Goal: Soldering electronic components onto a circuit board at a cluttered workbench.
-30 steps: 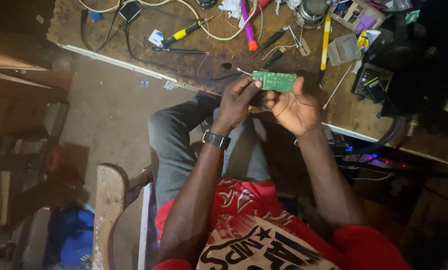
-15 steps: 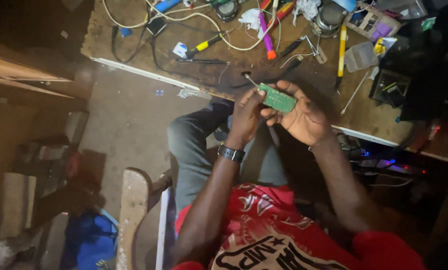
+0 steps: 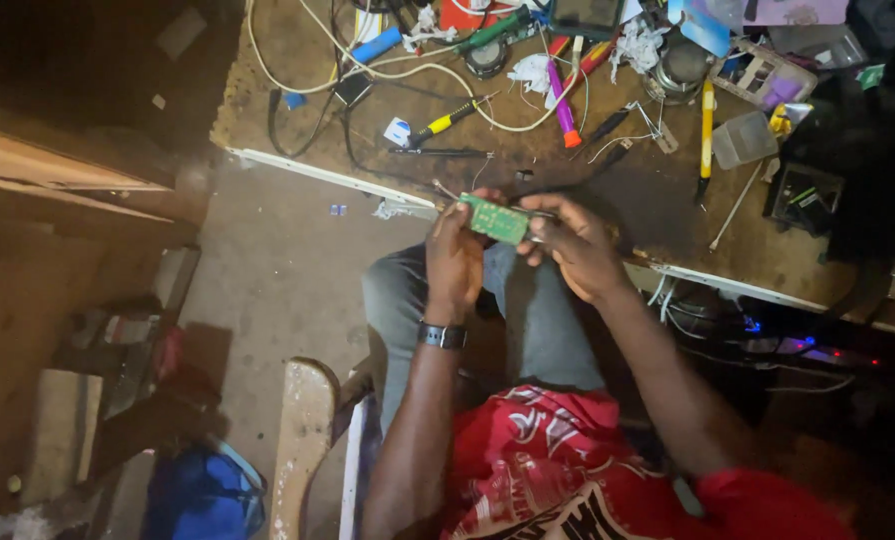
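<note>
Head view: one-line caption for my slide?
Both hands, left and right, hold a green circuit board over the lap beside a cluttered workbench.

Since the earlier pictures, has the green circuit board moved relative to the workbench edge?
Cannot tell: the camera shifted. The green circuit board remains held at the workbench edge.

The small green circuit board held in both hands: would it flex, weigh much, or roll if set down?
The small green circuit board looks flat and rigid, so probably stiff. Pinched between left hand and right hand, it seems light. Being flat, it likely wouldn't roll.
</note>
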